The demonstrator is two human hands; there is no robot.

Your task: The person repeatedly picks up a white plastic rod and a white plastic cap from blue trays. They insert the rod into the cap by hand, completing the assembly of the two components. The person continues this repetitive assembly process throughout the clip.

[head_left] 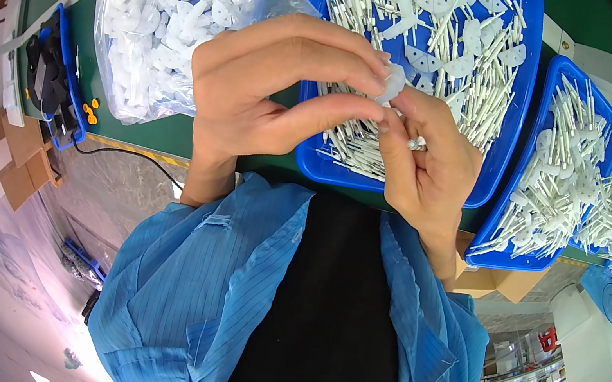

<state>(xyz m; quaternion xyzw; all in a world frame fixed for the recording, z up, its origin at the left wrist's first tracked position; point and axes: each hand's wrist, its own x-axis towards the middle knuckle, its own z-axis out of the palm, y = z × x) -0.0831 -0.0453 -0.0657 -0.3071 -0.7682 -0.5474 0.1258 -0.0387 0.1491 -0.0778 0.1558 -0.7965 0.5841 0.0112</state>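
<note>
Several flaps of brown cardboard (27, 177) sit at far left, below the level of the green bench (164, 137). Close by, a small blue tray (81, 127) holds black parts (54, 78), with a few small orange-yellow pieces (91, 111) lying just to its right. Next comes a clear plastic bag (118, 96), bearing a label and filled with white pieces (190, 15).

Right of the bag, the left hand (246, 87) is raised and arched, its fingers pinching a translucent white piece (394, 84) between thumb and fingertips. That piece is in the air, over the large blue tray (525, 73). From the other side, the right hand (437, 159) meets it: the forefinger reaches the piece's edge and the thumb is bent close to the left thumb. I cannot tell whether the right fingers grip it too.

Beneath and behind both hands, the large tray carries many white sticks (491, 116) and flat, rounded white plates (463, 66) with small holes. Further right, a second blue tray (509, 261) and a third blue tray (587, 255) hold similar heaps. At far right, another person's blue garment (611, 296) shows.
</note>
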